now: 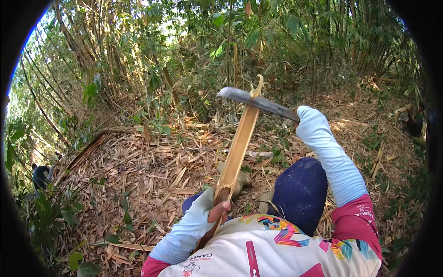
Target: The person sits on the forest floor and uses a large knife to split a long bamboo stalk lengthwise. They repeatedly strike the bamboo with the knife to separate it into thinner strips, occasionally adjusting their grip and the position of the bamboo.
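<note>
A long split strip of bamboo (241, 141), pale on its inner face and brown at its lower end, slants up and away from my body. My left hand (216, 210) is closed around its lower part, with the thumb showing. In my right hand (302, 119) is a machete (277, 107), its handle mostly hidden by the hand and the light blue sleeve. The dark blade lies across the bamboo's far end, and a thin curled shaving (257, 87) stands up at the blade.
Dry bamboo leaves (152, 171) cover the ground. My bent knee (301, 194) in dark blue trousers rises below the right forearm. Dense bamboo stems (364, 41) stand behind, and a leafy plant (44, 212) grows at left. A dark shape (40, 177) at far left is unclear.
</note>
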Available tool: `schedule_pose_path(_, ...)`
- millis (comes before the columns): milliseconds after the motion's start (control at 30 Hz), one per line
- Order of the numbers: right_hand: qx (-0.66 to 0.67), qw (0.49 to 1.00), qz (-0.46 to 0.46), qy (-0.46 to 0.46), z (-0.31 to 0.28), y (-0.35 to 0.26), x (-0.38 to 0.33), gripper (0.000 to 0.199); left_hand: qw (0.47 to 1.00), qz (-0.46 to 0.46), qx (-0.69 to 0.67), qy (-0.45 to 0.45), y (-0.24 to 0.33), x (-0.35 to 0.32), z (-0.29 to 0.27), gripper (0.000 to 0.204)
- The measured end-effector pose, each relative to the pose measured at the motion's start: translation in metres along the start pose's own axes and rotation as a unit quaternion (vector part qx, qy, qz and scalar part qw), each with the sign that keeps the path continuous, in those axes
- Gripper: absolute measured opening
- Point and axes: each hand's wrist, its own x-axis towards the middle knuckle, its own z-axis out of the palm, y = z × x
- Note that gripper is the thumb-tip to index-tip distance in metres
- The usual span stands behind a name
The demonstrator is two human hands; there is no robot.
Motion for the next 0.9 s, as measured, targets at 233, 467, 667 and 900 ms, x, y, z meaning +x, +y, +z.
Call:
schedule_pose_path(233, 0.016, 0.984, 0.17, 0.048, 0.074, 0.182, 0.069, 0.025, 0.998, 0.028, -0.061, -0.017, -0.008, 0.0, -0.008, 0.059)
schedule_pose_path(467, 0.099, 0.969, 0.228, 0.004, 0.124, 0.175, -0.003, 0.016, 0.993, 0.024, -0.115, -0.023, -0.018, 0.003, -0.023, 0.062)
schedule_pose_path(667, 0.094, 0.948, 0.299, -0.047, 0.15, 0.187, -0.05, 0.021, 0.981, 0.011, -0.193, -0.031, -0.023, 0.01, -0.03, 0.06)
schedule_pose_path(900, 0.196, 0.926, 0.32, -0.04, 0.136, 0.184, -0.061, 0.047, 0.961, -0.024, -0.26, -0.087, -0.041, 0.023, -0.052, 0.053)
